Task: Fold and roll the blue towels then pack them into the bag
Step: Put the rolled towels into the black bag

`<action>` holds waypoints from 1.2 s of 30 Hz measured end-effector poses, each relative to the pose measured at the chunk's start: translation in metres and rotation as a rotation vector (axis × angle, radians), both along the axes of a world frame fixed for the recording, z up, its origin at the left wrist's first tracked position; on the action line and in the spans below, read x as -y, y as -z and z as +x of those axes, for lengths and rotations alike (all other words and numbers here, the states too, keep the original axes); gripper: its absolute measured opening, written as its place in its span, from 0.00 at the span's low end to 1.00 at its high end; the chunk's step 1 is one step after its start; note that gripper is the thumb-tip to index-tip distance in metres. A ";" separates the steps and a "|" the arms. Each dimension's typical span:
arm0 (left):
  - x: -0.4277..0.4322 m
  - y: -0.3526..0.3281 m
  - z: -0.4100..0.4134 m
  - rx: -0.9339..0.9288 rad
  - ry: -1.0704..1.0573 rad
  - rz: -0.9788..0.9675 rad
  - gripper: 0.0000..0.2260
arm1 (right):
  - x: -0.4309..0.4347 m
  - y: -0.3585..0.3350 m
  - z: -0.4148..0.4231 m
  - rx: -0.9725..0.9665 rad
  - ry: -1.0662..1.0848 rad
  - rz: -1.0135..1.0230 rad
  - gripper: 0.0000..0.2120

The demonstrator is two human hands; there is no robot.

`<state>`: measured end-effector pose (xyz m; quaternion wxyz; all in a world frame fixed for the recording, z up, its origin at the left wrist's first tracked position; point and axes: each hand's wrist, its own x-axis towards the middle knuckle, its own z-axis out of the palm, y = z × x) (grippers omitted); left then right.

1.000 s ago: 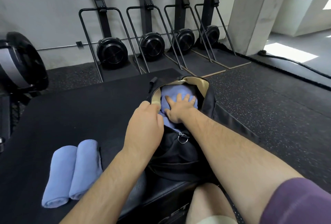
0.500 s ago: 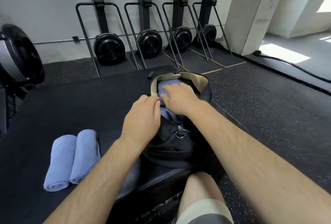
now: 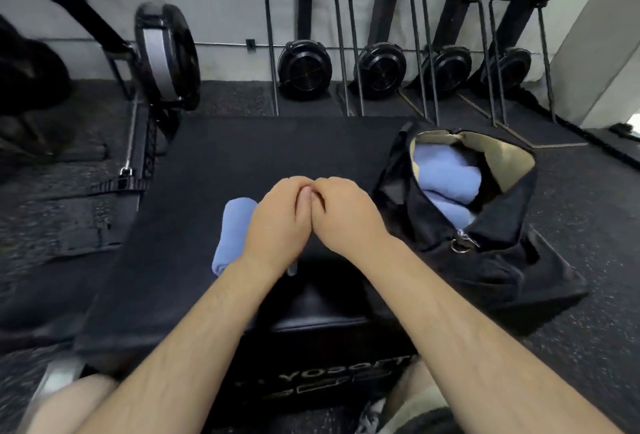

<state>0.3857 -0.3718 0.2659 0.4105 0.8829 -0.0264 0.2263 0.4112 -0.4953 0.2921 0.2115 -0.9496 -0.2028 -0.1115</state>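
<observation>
A black bag (image 3: 498, 270) with tan lining lies open at the right of a black padded box (image 3: 263, 153). Rolled blue towels (image 3: 446, 179) fill its mouth. Another rolled blue towel (image 3: 231, 236) lies on the box left of my hands. My left hand (image 3: 277, 225) and right hand (image 3: 348, 217) sit side by side, thumbs touching, fingers curled down over a second roll. That roll is almost fully hidden; only a small end (image 3: 292, 269) shows below my left wrist.
Several black fan-wheel exercise machines (image 3: 304, 68) stand upright along the back wall. A larger flywheel machine (image 3: 166, 52) sits at the left beside the box. Speckled rubber floor surrounds the box, and my knees are at the bottom edge.
Both hands left the bag's opening and moved left onto the rolled towels on the box. The view has swung left, so the bag now sits at the right.
</observation>
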 end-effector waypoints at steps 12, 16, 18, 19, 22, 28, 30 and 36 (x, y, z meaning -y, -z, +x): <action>-0.088 0.071 -0.011 -0.362 -0.132 0.255 0.13 | -0.095 0.097 0.022 -0.527 0.206 0.075 0.35; -0.086 0.063 -0.010 -0.375 -0.090 0.299 0.14 | -0.084 0.079 0.026 -0.465 0.261 0.077 0.35; -0.082 0.055 -0.008 -0.271 -0.084 0.367 0.26 | -0.070 0.062 0.026 -0.335 0.253 -0.024 0.28; -0.078 0.049 -0.005 -0.174 -0.081 0.432 0.31 | -0.062 0.053 0.025 -0.240 0.224 -0.070 0.24; -0.058 0.021 0.005 0.068 -0.065 0.637 0.38 | -0.032 0.025 0.021 0.077 0.089 -0.164 0.18; -0.002 -0.037 0.032 0.242 0.047 0.690 0.19 | 0.038 -0.019 0.012 0.471 0.027 -0.211 0.27; 0.020 -0.051 0.036 0.309 0.102 0.653 0.18 | 0.063 -0.025 0.012 0.501 0.046 -0.243 0.33; 0.087 -0.067 0.029 0.284 0.162 0.199 0.26 | 0.127 -0.042 0.017 0.554 0.178 -0.221 0.32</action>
